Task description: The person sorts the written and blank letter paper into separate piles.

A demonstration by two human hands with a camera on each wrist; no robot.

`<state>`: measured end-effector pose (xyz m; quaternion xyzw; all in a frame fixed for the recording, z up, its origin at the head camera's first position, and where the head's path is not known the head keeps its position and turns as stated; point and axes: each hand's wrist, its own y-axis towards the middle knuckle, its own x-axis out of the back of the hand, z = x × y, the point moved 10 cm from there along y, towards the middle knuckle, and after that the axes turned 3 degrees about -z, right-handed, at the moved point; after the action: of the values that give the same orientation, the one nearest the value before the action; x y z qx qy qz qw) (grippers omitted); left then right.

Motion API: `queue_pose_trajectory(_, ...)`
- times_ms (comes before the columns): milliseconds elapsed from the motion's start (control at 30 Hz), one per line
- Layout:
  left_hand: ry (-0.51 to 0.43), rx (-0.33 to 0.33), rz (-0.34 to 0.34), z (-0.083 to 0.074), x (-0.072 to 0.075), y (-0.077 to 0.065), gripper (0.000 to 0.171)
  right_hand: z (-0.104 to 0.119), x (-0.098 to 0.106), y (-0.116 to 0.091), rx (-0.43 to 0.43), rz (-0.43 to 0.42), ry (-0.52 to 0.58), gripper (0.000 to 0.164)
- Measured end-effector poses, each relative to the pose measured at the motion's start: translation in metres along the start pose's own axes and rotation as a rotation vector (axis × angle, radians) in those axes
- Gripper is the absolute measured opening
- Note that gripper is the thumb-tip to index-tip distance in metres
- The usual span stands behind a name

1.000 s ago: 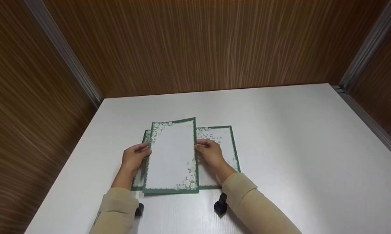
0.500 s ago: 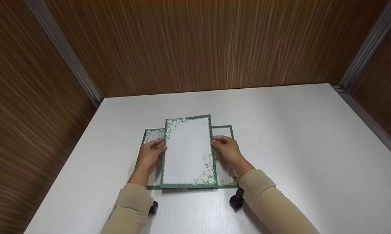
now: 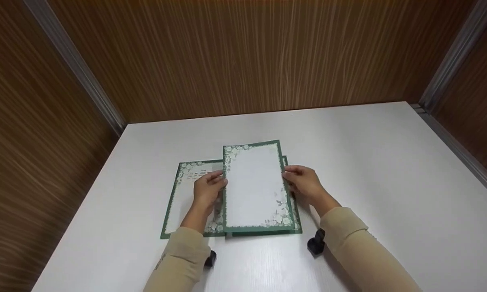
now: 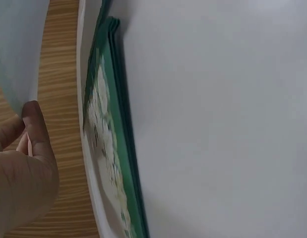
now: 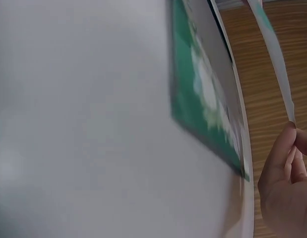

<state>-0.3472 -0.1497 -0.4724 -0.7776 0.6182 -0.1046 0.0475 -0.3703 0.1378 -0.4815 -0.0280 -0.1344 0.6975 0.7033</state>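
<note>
A sheet of paper [image 3: 255,186] with a green border and white flowers in its corners is held up in the head view. My left hand [image 3: 207,192] pinches its left edge between thumb and fingers, and my right hand [image 3: 306,184] pinches the right edge. Behind and below it lie green-bordered pages [image 3: 182,198] with a few lines of print at the top, partly covered by the raised sheet. In the left wrist view these pages show as a thin stack [image 4: 121,124] with layered edges. The right wrist view shows the sheet [image 5: 277,54] edge-on, above the table.
Everything rests on a white table [image 3: 369,170]. Wood-grain panels [image 3: 243,56] close it in at the back and both sides. Black wrist devices [image 3: 316,243] sit by the sleeves, close over the tabletop.
Both hands have carried the sheet to the right and slightly away across the pages. More of the left page now shows, and the right one is mostly covered.
</note>
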Motion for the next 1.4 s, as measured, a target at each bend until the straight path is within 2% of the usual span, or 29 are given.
queue_pose_trajectory(233,-0.025,-0.041,0.008,-0.005,-0.021,-0.002,0.034,-0.001,0.020,0.002,0.004,0.005,-0.014,0.031)
queue_pose_trajectory(500,-0.042,-0.037,-0.003,-0.006,-0.044,-0.003,0.034,-0.004,0.041,0.003,0.001,0.022,0.012,0.033)
queue_pose_trajectory(867,0.012,-0.068,0.007,-0.013,-0.077,-0.013,0.033,-0.008,0.076,0.000,-0.025,0.033,-0.027,0.041)
queue_pose_trajectory(1100,-0.027,-0.108,0.017,-0.017,-0.098,-0.017,0.031,-0.011,0.096,0.001,-0.020,0.051,0.003,0.039)
queue_pose_trajectory(1400,-0.048,-0.086,0.019,-0.016,-0.123,-0.022,0.030,-0.013,0.120,-0.001,0.008,0.103,-0.008,0.039)
